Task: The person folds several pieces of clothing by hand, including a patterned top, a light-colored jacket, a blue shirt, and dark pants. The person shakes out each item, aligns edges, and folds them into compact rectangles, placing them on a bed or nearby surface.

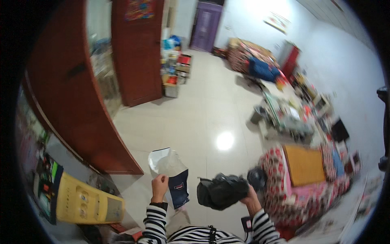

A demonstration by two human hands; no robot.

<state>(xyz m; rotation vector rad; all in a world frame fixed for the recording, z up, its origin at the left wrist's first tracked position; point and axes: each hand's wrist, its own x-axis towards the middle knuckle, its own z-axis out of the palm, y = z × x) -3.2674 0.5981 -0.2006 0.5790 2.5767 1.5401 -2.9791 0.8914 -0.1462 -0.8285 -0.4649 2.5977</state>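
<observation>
Both forearms reach forward above the pale floor (pixel 203 130). The left hand (pixel 160 186), fingers curled, pinches a white-and-navy bag (pixel 177 181), contents unclear; the right hand (pixel 250 197) grasps a dark bundle (pixel 222 192).

Pale-blue walls (pixel 349 61), lt tiled flr (pixel 195 105) w/ bright glare spot (pixel 224 140); red-brn drs (pixel 138 57) L, purple dr (pixel 206 26) at back, red-patterned sofa (pixel 271 164) near R.

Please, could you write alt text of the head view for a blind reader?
A person's right hand holds a crumpled dark fabric-like bundle, while the left hand is closed at the edge of a white-and-navy bag. Beyond lies a glossy pale tiled floor.
</observation>
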